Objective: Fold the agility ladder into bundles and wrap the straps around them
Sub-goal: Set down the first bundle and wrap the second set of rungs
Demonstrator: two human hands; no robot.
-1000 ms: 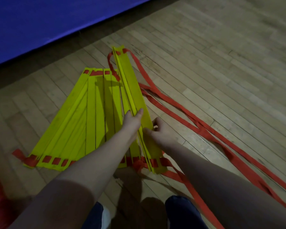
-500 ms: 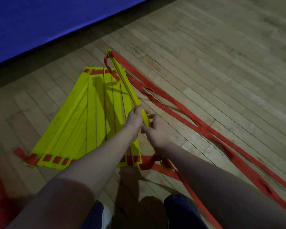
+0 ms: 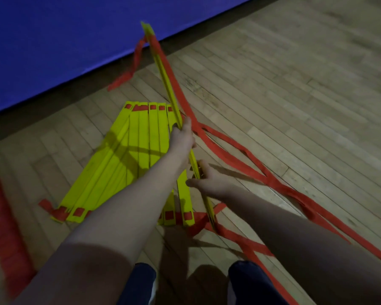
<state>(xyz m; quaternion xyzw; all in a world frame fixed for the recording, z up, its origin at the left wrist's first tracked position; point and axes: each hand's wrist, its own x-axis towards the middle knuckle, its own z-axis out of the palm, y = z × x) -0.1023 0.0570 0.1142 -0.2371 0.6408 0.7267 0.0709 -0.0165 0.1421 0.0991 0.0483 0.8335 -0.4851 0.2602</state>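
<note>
Grip: left hand (image 3: 182, 137) clasps the lifted rungs (image 3: 163, 73) mid-frame; right hand (image 3: 207, 182) pinches them lower down.
Ladder: other rungs (image 3: 136, 146) lie fanned flat centre-left; straps (image 3: 271, 182) trail toward lower right.
Doing it well: square the rung ends together before stacking; keep straps untwisted.

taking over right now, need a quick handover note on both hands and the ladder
Left hand grips the raised rungs mid-length, on edge with the far end tilted up in the air. The right hand holds their near end.
The flat rungs lie fanned on the floor.
The straps trail loose to the right.
Done: a few rungs gathered. Left: stack the flat rungs, wrap the straps.
</note>
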